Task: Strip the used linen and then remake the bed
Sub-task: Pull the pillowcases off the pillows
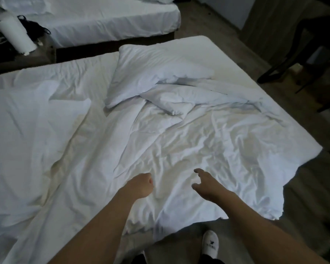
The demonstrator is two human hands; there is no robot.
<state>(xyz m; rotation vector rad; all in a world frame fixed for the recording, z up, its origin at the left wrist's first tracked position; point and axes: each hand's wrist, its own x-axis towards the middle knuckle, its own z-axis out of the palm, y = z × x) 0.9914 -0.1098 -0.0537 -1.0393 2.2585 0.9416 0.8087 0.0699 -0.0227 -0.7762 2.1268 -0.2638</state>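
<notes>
A wrinkled white sheet (189, 141) covers the bed in front of me and hangs over its near edge. My left hand (142, 184) is closed in a fist, pressed into the sheet near that edge; whether it pinches cloth I cannot tell. My right hand (204, 182) hovers just to its right, fingers apart and curled, holding nothing. A large white pillow (151, 73) lies at the far side of the bed, with a smaller pillow (171, 101) lying just in front of it. Another white cover (27, 130) is spread over the left part.
A second bed (107, 18) with white linen stands at the back. A white paper roll (15, 33) and a dark bag (33, 28) sit at the back left. Dark chair legs (286, 61) stand at the right. My white-slippered foot (211, 242) is on the floor.
</notes>
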